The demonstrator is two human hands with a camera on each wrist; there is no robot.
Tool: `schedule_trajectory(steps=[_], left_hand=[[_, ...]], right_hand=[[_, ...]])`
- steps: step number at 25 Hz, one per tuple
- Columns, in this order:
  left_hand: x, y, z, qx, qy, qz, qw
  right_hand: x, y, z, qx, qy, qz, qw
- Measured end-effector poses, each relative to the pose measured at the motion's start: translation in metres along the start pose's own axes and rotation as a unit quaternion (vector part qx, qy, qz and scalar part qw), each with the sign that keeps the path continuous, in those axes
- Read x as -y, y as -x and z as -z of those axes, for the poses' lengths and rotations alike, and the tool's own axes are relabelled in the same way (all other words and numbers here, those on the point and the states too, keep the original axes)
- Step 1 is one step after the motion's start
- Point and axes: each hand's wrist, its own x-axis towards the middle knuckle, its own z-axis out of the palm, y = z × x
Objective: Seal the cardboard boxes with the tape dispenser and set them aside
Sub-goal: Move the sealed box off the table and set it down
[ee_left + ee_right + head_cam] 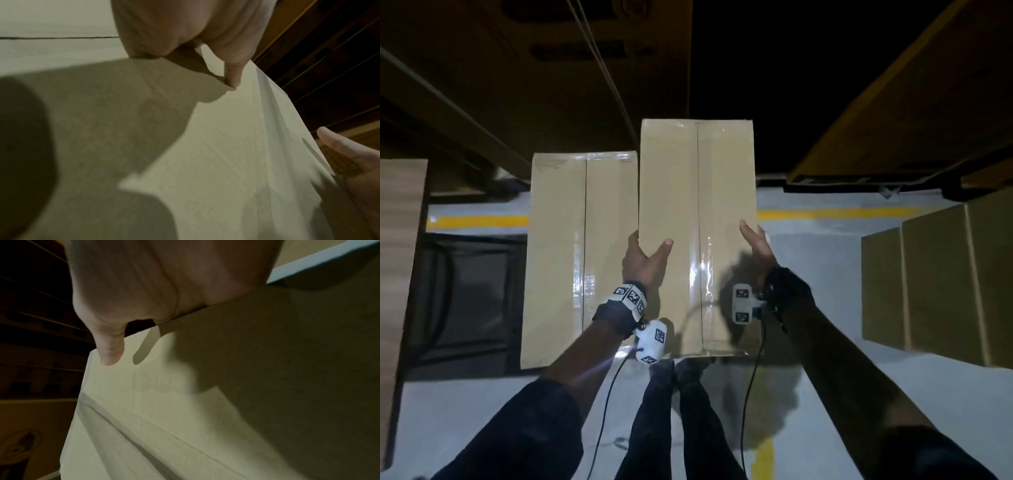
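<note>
Head view, left to right: a sealed box [582, 253] stands on the floor; just beside it the left hand [645, 262] and right hand [756, 245] clamp the taped box [697, 212] between them, its long axis pointing away.

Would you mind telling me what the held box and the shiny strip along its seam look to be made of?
The held box: matte tan cardboard, judging by its dull flat panels and folded flaps. The strip: probably clear glossy plastic tape, since it glares white over the seam.
</note>
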Motion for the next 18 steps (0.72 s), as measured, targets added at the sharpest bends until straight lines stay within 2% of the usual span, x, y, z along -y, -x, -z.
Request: schedule_trajectory(steps=[6, 9, 13, 18], left_hand=[[0.006, 0.002, 0.012, 0.033, -0.005, -0.023, 0.999], [0.010, 0.016, 0.026, 0.025, -0.023, -0.049, 0.998], [0.016, 0.054, 0.061, 0.016, -0.003, -0.081, 0.997], [0.043, 0.091, 0.116, 0.016, 0.035, -0.108, 0.993]], right_hand=[[0.000, 0.001, 0.002, -0.032, 0.043, 0.015, 0.998], [0.004, 0.013, 0.014, -0.055, 0.057, 0.020, 0.997], [0.011, 0.046, 0.027, -0.090, 0.045, 0.027, 0.995], [0.018, 0.113, 0.012, -0.096, 0.034, 0.091, 0.991]])
